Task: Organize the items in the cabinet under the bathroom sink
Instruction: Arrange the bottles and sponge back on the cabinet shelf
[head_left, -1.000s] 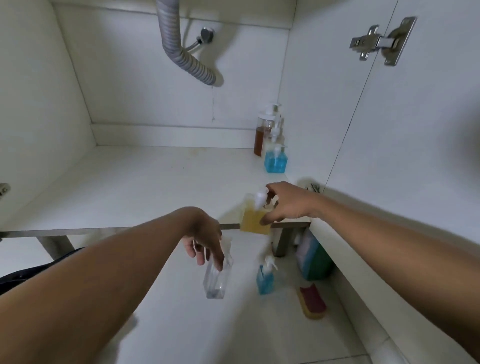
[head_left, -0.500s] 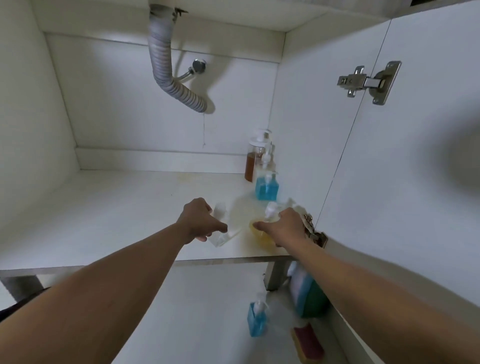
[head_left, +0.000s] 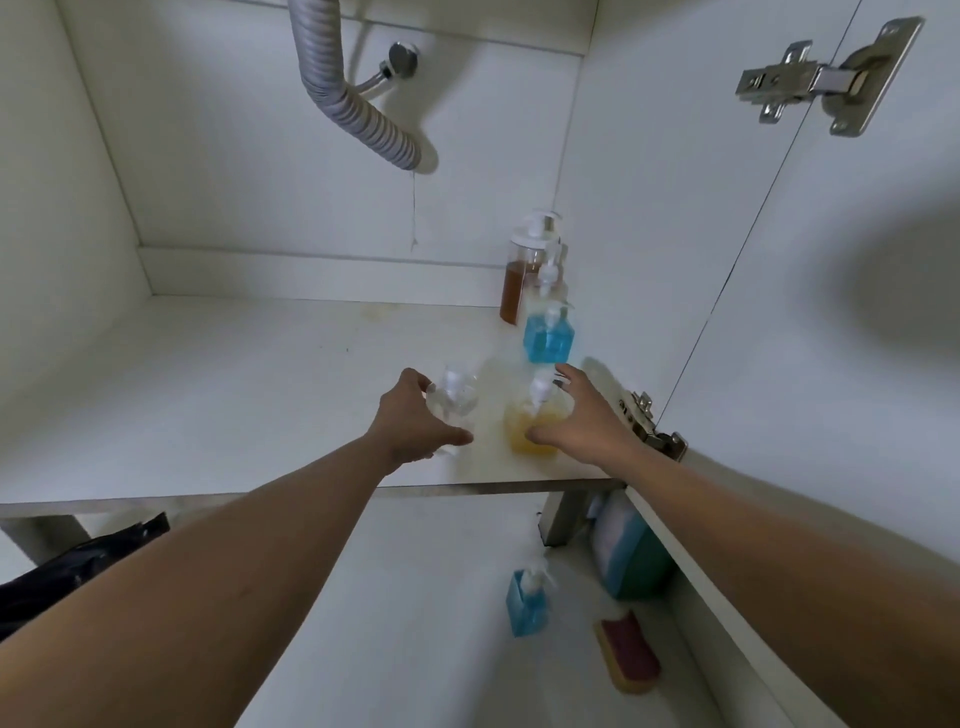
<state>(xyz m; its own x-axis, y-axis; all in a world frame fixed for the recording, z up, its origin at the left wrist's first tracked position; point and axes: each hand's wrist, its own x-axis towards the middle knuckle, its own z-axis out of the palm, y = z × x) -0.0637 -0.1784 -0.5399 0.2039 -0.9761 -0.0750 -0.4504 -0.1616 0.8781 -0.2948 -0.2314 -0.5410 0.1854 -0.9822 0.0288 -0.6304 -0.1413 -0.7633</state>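
Beside the clear bottle (head_left: 457, 404), the yellow bottle (head_left: 521, 423) stands upright.

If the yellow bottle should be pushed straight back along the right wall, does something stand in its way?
Yes. The blue bottle stands directly behind the yellow bottle, which the right hand holds; a brown pump bottle stands further back, by the right wall.
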